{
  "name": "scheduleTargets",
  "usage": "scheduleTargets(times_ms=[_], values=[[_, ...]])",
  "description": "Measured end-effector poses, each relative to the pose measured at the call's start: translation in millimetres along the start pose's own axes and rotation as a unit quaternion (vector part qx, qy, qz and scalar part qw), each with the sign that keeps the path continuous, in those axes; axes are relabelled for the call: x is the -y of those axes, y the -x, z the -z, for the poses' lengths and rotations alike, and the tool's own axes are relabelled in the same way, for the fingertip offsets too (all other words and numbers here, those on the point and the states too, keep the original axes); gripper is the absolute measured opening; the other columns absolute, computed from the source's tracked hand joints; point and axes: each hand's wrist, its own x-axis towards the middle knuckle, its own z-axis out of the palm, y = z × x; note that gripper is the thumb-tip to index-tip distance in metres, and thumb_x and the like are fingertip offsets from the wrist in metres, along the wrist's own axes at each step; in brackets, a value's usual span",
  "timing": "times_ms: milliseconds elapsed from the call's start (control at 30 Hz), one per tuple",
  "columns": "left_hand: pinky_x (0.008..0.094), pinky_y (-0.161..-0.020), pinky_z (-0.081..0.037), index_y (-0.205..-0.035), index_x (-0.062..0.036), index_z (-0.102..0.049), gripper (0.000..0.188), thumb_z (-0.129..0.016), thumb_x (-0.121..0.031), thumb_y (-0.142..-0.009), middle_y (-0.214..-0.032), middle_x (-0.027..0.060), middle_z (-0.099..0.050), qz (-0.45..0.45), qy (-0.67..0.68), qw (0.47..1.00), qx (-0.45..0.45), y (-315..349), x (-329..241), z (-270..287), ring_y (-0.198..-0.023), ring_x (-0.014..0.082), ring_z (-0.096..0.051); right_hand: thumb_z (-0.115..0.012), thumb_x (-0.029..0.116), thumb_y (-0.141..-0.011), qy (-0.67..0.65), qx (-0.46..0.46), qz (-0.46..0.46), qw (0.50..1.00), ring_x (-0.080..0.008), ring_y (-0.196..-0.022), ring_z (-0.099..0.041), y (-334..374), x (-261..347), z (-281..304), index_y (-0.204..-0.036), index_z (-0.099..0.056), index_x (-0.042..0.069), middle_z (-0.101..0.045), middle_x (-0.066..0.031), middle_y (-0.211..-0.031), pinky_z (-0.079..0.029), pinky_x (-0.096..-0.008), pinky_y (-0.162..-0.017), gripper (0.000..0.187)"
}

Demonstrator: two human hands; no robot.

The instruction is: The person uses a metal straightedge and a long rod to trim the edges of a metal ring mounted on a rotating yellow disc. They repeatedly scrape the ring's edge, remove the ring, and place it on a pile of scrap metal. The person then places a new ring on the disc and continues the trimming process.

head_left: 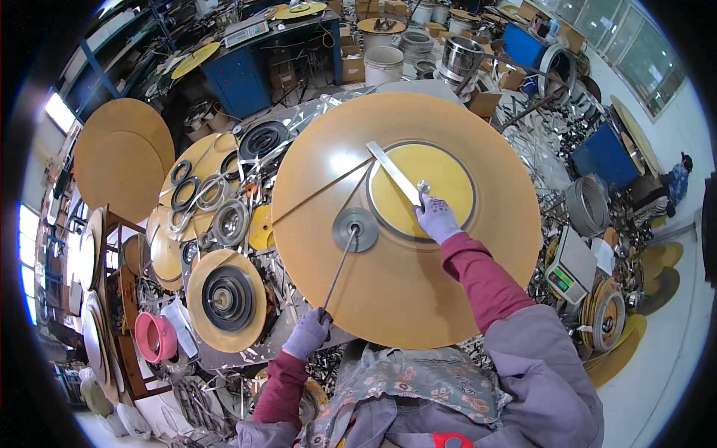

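Note:
A large tan disc (310, 287) lies before me, with a yellow round hub (441, 168) on it, ringed by a dark wound metal strip (373, 205). Across the hub runs a flat silver bar (392, 169), a round shiny knob standing near its lower end. My right hand (438, 217), in a pale glove, is closed on that lower end. Lower left, my gloved left hand (307, 334) grips a thin metal rod (340, 272). The rod's far tip meets the centre of a small grey disc (355, 229). A thin strip stretches between this small disc and the wound ring.
Left of the disc, coiled strip rings (231, 222) and a smaller tan disc with a dark coil (224, 299) crowd the bench. A pink basket (155, 336) stands lower left. Digital scales (571, 265) sit at right among metal scrap. A person (676, 183) is at far right.

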Motion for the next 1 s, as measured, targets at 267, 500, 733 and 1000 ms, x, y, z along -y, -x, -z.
scheduleTargets(times_ms=[267,500,733,1000], values=[[0.0435,-0.066,-0.048,-0.091,0.0014,-0.059,0.023,-0.052,-0.020,-0.088,-0.075,0.0229,-0.062,0.037,0.021,0.999,0.012,3.5,5.8,2.1,-0.073,0.0363,-0.062,-0.048,0.031,-0.089,0.023,0.032,0.004,0.999,-0.0316,-0.093,-0.061,-4.7,6.7,0.6,-0.111,-0.052,0.005,-0.063,-0.0169,-0.097,-0.048,-0.0436,-0.081,0.034],[0.0298,-0.040,-0.041,-0.092,-0.0001,-0.058,0.013,-0.049,-0.007,-0.088,-0.057,0.0105,-0.058,0.034,0.128,0.990,0.051,0.4,-32.4,9.8,-0.043,0.0160,-0.055,-0.043,0.023,-0.085,-0.040,-0.074,0.019,0.996,-0.0365,-0.075,-0.063,-9.8,-27.8,-37.2,-0.087,-0.062,0.001,-0.063,-0.0223,-0.081,-0.050,-0.0473,-0.070,0.029],[0.0255,-0.030,-0.030,-0.083,-0.0034,-0.055,0.018,-0.043,-0.013,-0.092,-0.046,0.0057,-0.051,0.047,0.111,0.991,0.058,1.6,-13.2,10.7,-0.030,0.0123,-0.042,-0.048,0.019,-0.084,0.010,-0.033,0.030,0.999,-0.0301,-0.077,-0.066,-4.7,-5.5,-9.9,-0.101,-0.060,-0.004,-0.066,-0.0174,-0.089,-0.053,-0.0403,-0.068,0.031],[0.0250,-0.031,-0.032,-0.084,-0.0019,-0.055,0.016,-0.045,-0.012,-0.091,-0.047,0.0063,-0.051,0.061,0.113,0.989,0.079,3.9,-15.9,14.6,-0.032,0.0126,-0.044,-0.048,0.020,-0.086,-0.001,-0.010,0.002,1.000,-0.0302,-0.076,-0.066,-5.1,-1.5,-12.4,-0.097,-0.059,-0.004,-0.066,-0.0188,-0.086,-0.053,-0.0422,-0.064,0.028]])
